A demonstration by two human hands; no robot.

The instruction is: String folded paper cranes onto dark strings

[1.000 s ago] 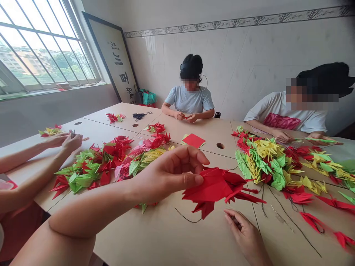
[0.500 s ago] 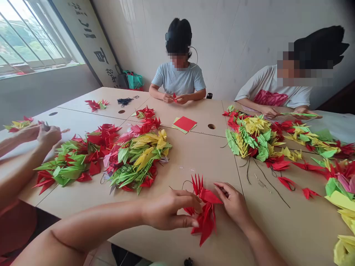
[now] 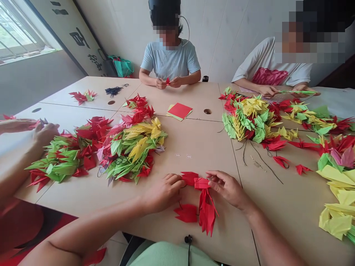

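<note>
My left hand [image 3: 165, 193] and my right hand [image 3: 227, 187] rest on the beige table [image 3: 191, 144] near its front edge, both pinching a string of red folded paper cranes [image 3: 203, 201]. The left fingers close on a red crane at the string's top left. The right fingers pinch the crane beside it. The rest of the red cranes hang down flat on the table toward me. A thin dark wire runs through them.
A heap of red, green and yellow cranes [image 3: 116, 147] lies left of my hands, another heap [image 3: 257, 118] at the right. Red paper squares [image 3: 179, 110] lie mid-table. Two people sit opposite folding; another person's hands [image 3: 41, 129] work at the left. Yellow cranes [image 3: 337, 207] lie far right.
My view has tilted down. The red crane string came down from mid-air onto the table near me, and my right hand has taken hold of it beside my left.
</note>
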